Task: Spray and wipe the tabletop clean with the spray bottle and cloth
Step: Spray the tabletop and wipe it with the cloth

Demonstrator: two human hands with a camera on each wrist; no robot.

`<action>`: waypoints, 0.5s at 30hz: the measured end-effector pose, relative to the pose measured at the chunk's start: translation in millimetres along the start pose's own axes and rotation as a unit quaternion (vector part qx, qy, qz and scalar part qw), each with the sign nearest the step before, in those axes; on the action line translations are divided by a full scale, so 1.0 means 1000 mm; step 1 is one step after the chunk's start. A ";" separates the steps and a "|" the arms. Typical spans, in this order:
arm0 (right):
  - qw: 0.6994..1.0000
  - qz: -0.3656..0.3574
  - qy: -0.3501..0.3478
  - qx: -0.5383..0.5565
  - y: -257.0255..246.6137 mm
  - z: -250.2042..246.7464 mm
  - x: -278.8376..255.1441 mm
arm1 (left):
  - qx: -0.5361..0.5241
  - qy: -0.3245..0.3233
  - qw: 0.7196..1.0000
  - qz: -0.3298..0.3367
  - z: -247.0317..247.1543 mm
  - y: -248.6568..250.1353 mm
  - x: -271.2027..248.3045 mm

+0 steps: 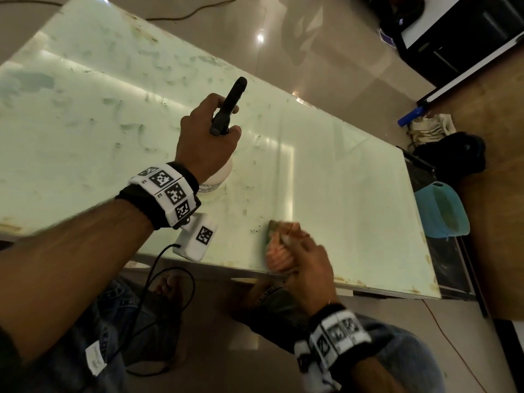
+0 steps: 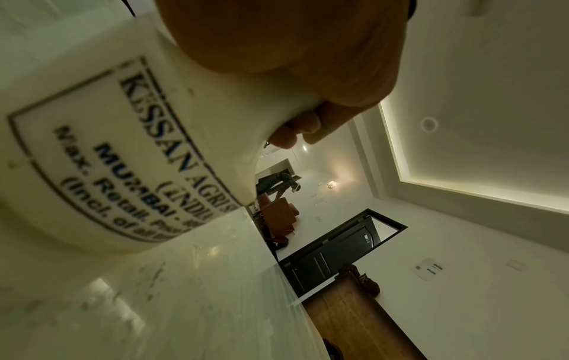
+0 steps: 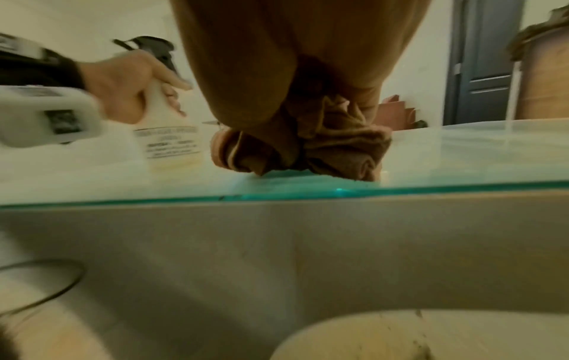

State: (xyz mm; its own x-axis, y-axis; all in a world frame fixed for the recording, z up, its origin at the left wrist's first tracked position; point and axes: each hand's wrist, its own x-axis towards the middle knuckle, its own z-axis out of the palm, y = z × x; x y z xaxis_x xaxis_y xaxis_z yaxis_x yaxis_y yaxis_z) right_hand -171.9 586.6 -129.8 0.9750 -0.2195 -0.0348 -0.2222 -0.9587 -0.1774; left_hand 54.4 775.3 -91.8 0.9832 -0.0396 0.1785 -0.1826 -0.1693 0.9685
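Note:
A white spray bottle point(image 1: 218, 180) with a black trigger head point(image 1: 231, 104) stands on the pale green glass tabletop point(image 1: 340, 171). My left hand point(image 1: 208, 137) grips its neck, fingers curled round below the trigger. The bottle's printed label point(image 2: 132, 165) fills the left wrist view, under my left hand point(image 2: 307, 61). My right hand point(image 1: 300, 256) holds a bunched brownish cloth point(image 1: 279, 245) at the table's near edge. In the right wrist view the cloth point(image 3: 338, 146) touches the glass, and the bottle point(image 3: 169, 143) stands to its left in my left hand point(image 3: 132, 82).
Smears and dark specks point(image 1: 255, 229) cover much of the glass. A blue tub point(image 1: 441, 209) sits past the table's right end, with a black bag point(image 1: 453, 154) and blue bottle point(image 1: 411, 116) on the floor. A black cable point(image 1: 158, 302) hangs below my left wrist.

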 end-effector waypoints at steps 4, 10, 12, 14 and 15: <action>0.997 -0.021 0.069 -0.001 -0.023 0.018 -0.043 | 0.000 -0.012 1.000 0.000 0.001 0.003 0.001; 0.993 -0.027 0.107 0.040 -0.014 0.027 0.017 | -0.004 -0.017 1.000 -0.016 -0.002 0.004 0.004; 0.991 -0.006 0.120 0.057 -0.012 0.022 0.061 | -0.011 -0.013 1.000 -0.022 -0.005 0.003 0.005; 0.994 0.025 0.095 0.038 -0.009 0.017 0.108 | -0.018 -0.008 0.999 -0.025 -0.006 0.001 0.006; 0.996 0.033 0.080 0.035 -0.008 0.013 0.131 | -0.020 -0.006 0.999 -0.025 -0.006 0.001 0.006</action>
State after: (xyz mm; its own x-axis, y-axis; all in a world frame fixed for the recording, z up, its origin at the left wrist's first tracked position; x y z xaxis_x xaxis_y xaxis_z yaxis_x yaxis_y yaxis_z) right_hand -42.4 567.8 -146.1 0.9433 -0.3139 0.1083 -0.2802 -0.9275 -0.2476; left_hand 60.0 780.8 -88.8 0.9908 -0.0444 0.1275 -0.1323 -0.1316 0.9824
